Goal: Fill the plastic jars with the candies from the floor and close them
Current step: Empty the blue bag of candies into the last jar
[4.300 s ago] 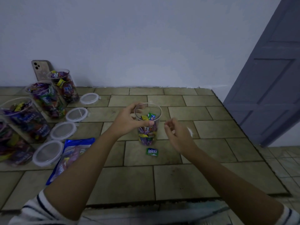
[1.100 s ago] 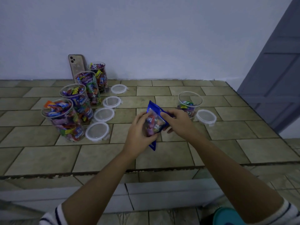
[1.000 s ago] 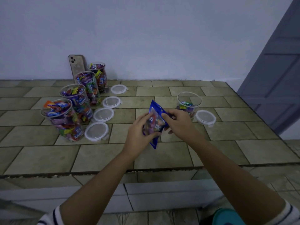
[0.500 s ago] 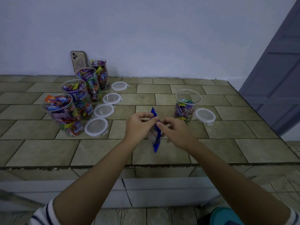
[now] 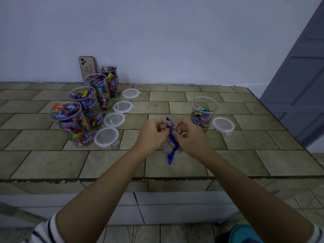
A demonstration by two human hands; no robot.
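A blue candy bag (image 5: pixel 171 151) hangs edge-on above the tiled floor, its top pinched between my left hand (image 5: pixel 151 135) and my right hand (image 5: pixel 190 137). Just right of my hands stands a clear plastic jar (image 5: pixel 204 114), partly filled with wrapped candies, and its lid (image 5: pixel 223 124) lies beside it. At the left stands a row of several jars (image 5: pixel 73 123) heaped with candies, all uncovered. Several loose lids (image 5: pixel 106 137) lie on the floor along that row.
A phone (image 5: pixel 87 66) leans against the white wall behind the jars. A grey door (image 5: pixel 298 81) stands at the right. The tiled platform ends in a step edge (image 5: pixel 157 178) near me. A teal object (image 5: pixel 245 234) shows at the bottom right.
The partly filled jar went from my hands to the floor and I picked up the blue bag. Over the last second the bag turned edge-on and both hands moved to pinch its top.
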